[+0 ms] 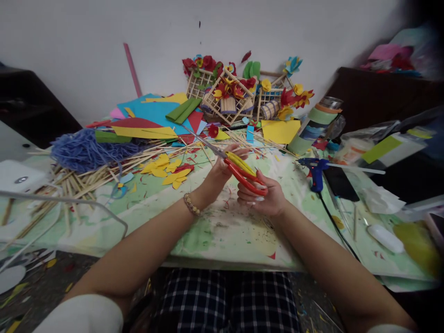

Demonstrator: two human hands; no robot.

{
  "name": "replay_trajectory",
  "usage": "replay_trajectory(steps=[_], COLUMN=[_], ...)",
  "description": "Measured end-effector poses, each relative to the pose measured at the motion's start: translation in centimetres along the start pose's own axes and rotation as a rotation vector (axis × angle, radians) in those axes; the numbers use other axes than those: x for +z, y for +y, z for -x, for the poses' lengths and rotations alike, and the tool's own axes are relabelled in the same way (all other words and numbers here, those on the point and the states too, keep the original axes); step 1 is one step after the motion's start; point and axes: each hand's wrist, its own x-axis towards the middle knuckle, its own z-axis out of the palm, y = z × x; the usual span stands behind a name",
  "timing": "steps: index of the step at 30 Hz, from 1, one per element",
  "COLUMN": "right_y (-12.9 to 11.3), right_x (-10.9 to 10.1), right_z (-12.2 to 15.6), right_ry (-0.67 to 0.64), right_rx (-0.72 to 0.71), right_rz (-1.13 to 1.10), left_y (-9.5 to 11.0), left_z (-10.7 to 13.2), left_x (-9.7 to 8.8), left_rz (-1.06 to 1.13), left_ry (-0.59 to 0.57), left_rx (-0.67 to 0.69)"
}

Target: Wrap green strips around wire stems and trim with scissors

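Observation:
A pair of scissors (239, 169) with red and yellow handles is held above the middle of the table, blades pointing away and to the left. My right hand (268, 196) is closed around the handle loops. My left hand (217, 178) is closed around the scissors near the pivot, with some fingertips showing beyond them; if it holds anything else, I cannot make it out. Left of my hands lie yellow paper petals (159, 166) and small red cut pieces.
Behind stand stick frames (229, 97) with paper flowers. Coloured paper (149, 113), blue yarn (90, 150) and wooden sticks (78, 185) lie at left. A flask (312, 127), blue glue gun (315, 173) with its cord, and black phone (342, 185) are at right.

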Motion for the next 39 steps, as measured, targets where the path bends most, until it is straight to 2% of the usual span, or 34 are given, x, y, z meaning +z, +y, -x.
replay_trajectory(steps=[2, 3, 5, 7, 9, 13, 16, 21, 26, 33, 39], right_y=[0.0, 0.1, 0.1, 0.2, 0.3, -0.4, -1.2, -1.7, -1.5, -1.4, -1.3], right_x=[0.0, 0.0, 0.0, -0.2, -0.5, -1.3, -1.8, -1.8, -1.5, -1.5, -1.1], right_z=[0.0, -0.1, -0.3, -0.4, -0.4, -0.4, -0.2, 0.0, 0.1, 0.2, 0.3], right_ry=[-0.053, -0.072, -0.077, -0.042, 0.054, 0.309, 0.374, 0.349, 0.323, 0.284, 0.258], right_rx=[0.052, 0.091, 0.196, 0.290, 0.272, 0.015, -0.089, 0.011, 0.117, 0.127, 0.084], right_rz=[0.083, 0.152, 0.324, 0.489, 0.624, 0.752, 0.768, 0.822, 0.892, 0.961, 0.977], left_y=[0.3, 0.4, 0.4, 0.4, 0.4, 0.7, 0.7, 0.3, 0.0, 0.2, 0.5], left_z=[0.1, 0.2, 0.3, 0.4, 0.4, 0.2, 0.1, 0.1, 0.3, 0.5, 0.5], left_x=[0.0, -0.1, -0.4, -0.6, -0.5, -0.3, -0.3, -1.0, -1.5, -1.4, -1.2], left_rz=[-0.031, -0.064, -0.126, -0.153, -0.146, -0.184, -0.267, -0.414, -0.621, -0.735, -0.707], left_ry=[-0.102, -0.094, 0.050, 0.226, 0.317, 0.297, 0.311, 0.328, 0.327, 0.320, 0.318], left_rx=[0.071, 0.117, 0.152, 0.113, 0.032, -0.099, -0.168, -0.273, -0.248, -0.217, -0.217])
